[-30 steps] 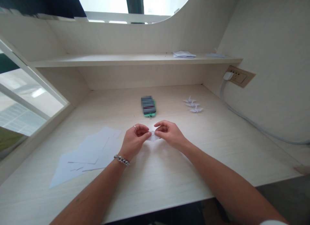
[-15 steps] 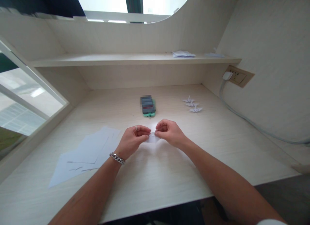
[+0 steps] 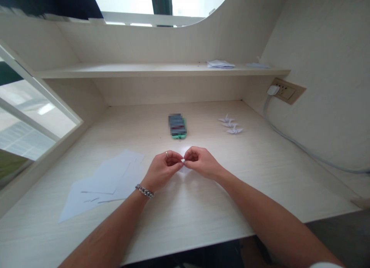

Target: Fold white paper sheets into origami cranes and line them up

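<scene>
Above the middle of the desk [image 3: 199, 218], a small folded piece of white paper [image 3: 184, 169] is pinched between my two hands. My left hand [image 3: 165, 168], with a ring and a chain bracelet, is closed on its left side. On the other side, my right hand [image 3: 200, 162] grips it between thumb and fingers. The fingertips nearly meet and hide most of the paper, so its folds cannot be made out. Three white paper cranes [image 3: 233, 131] stand in a row farther back on the right.
Beyond my hands lies a phone-like object [image 3: 177, 126] with a green edge, its face pixelated. White sheets [image 3: 106, 175] overlap on the left. A shelf [image 3: 138, 72] crosses the back and holds folded paper [image 3: 220, 64]. A cable [image 3: 297, 144] runs from the wall socket [image 3: 287, 91].
Both hands have drawn closer together at the fingertips, the left one shifting slightly right. Less of the paper shows between them now.
</scene>
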Action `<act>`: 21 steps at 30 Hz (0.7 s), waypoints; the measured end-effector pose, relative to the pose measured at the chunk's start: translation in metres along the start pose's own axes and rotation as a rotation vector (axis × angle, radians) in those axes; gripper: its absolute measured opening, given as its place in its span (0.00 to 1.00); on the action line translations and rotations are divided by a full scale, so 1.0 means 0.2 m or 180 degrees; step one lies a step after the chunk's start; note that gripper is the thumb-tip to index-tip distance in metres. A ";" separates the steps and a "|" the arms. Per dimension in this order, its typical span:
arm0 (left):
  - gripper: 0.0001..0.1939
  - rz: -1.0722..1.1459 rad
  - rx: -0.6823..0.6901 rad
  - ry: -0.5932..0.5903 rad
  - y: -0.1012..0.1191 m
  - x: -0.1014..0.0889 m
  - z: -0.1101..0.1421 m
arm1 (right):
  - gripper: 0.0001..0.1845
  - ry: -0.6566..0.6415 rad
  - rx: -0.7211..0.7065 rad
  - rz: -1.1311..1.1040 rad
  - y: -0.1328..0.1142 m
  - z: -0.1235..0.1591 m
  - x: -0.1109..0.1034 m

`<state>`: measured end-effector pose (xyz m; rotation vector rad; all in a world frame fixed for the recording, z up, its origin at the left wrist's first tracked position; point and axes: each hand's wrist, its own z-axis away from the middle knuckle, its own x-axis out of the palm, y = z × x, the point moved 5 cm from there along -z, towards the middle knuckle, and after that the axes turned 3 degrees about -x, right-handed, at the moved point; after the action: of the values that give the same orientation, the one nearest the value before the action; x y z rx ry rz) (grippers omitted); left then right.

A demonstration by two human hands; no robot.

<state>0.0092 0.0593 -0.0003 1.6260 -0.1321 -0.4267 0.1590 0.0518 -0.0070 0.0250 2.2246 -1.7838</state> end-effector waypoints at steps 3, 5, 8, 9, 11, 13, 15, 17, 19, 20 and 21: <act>0.10 0.0094 -0.0085 0.0114 0.00 -0.02 -0.01 | 0.05 -0.0008 0.0054 -0.0035 -0.01 0.00 -0.01; 0.11 0.0124 -0.0136 0.0191 0.00 -0.03 -0.01 | 0.06 -0.0025 0.0074 -0.0114 -0.01 -0.01 -0.02; 0.11 0.0133 -0.0185 0.0203 0.01 -0.04 -0.01 | 0.10 -0.0061 0.0148 -0.0298 0.00 -0.01 -0.03; 0.11 0.0131 -0.0198 0.0208 0.01 -0.04 -0.01 | 0.11 -0.0069 0.0182 -0.0364 0.01 -0.01 -0.03; 0.11 0.0110 -0.0222 0.0230 0.01 -0.04 0.00 | 0.13 -0.0064 0.0229 -0.0431 0.02 -0.01 -0.04; 0.11 0.0090 -0.0237 0.0251 0.00 -0.04 0.00 | 0.13 -0.0038 0.0237 -0.0319 0.02 -0.01 -0.04; 0.11 0.0099 -0.0262 0.0265 0.00 -0.05 -0.01 | 0.11 -0.0002 0.0199 -0.0162 0.02 -0.01 -0.04; 0.12 0.0166 -0.0324 0.0238 0.00 -0.05 -0.01 | 0.10 0.0020 0.0157 -0.0121 0.01 -0.01 -0.04; 0.12 0.0255 -0.0388 0.0163 0.00 -0.05 -0.01 | 0.09 0.0041 0.0130 -0.0158 0.01 -0.01 -0.04; 0.12 0.0273 -0.0399 0.0150 0.01 -0.05 0.00 | 0.09 0.0044 0.0124 -0.0165 0.01 -0.01 -0.05; 0.11 0.0278 -0.0404 0.0145 0.01 -0.05 0.00 | 0.09 0.0052 0.0117 -0.0154 0.00 -0.01 -0.05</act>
<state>0.0012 0.0628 0.0037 1.4983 -0.1385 -0.3243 0.1682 0.0553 -0.0050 -0.0065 2.2217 -1.8561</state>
